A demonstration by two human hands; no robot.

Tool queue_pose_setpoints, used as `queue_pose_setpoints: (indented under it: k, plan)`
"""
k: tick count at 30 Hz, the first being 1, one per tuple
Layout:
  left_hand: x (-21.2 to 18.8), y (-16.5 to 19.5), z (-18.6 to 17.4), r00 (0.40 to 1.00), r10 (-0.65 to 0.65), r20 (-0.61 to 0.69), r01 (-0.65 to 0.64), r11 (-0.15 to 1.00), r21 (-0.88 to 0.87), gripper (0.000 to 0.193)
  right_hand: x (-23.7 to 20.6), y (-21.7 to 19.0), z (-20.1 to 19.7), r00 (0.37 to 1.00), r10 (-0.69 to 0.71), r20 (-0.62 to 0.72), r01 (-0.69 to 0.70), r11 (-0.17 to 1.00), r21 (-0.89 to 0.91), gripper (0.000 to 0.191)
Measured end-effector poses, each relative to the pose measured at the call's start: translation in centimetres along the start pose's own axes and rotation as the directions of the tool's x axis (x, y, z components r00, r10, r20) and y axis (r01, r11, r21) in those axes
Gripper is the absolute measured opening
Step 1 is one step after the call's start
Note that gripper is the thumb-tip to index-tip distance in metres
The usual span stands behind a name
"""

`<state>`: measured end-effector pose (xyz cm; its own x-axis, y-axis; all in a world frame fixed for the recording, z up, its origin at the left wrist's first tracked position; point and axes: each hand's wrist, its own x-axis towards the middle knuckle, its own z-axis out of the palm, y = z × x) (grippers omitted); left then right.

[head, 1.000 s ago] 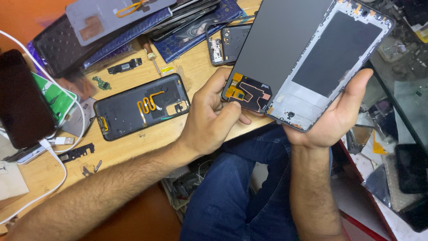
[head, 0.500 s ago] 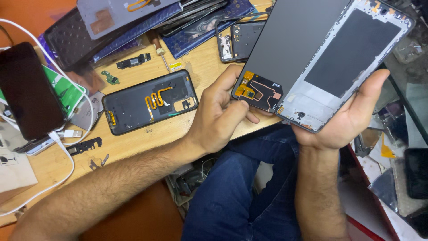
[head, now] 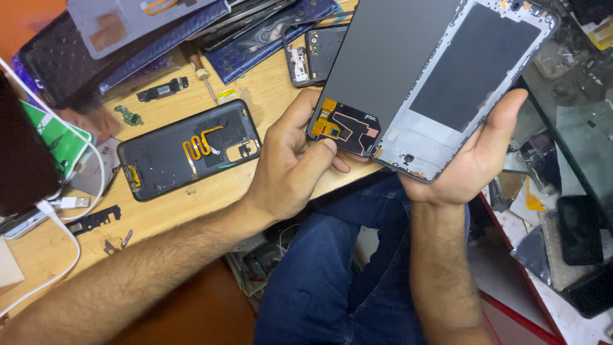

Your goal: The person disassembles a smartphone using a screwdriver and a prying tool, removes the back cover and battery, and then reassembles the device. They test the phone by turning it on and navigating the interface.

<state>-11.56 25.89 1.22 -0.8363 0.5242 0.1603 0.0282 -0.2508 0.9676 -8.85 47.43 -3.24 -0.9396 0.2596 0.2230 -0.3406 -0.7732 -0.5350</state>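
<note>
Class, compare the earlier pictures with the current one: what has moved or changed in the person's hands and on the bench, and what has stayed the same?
Little changed. The left hand still pinches the lower corner of the dark display panel, while the right hand still cradles the phone frame; both sit slightly higher and further right in view. The black back cover on the wooden bench stayed put.

I see a matt grey display panel (head: 389, 57) with an orange flex ribbon, beside a silvery metal-look phone frame (head: 460, 83). A glossy black plastic back cover (head: 188, 150) lies on the worn, smooth wooden table (head: 191, 211). My trousers (head: 325, 287) are blue denim.
</note>
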Motion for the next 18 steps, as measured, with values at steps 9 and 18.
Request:
queue_pose_setpoints:
  k: [9, 18]
  plan:
    - [0.28, 0.23, 0.01, 0.999, -0.005, 0.038, 0.005, 1.000, 0.001, 0.047, 0.12, 0.06, 0.08, 0.998, 0.013, -0.065, -0.010, 0.999, 0.041, 0.069]
    - [0.34, 0.17, 0.05, 0.999, -0.004, 0.037, 0.004, 1.000, -0.001, 0.047, 0.18, -0.04, 0.07, 1.000, 0.020, -0.012, -0.019, 0.999, 0.045, 0.070]
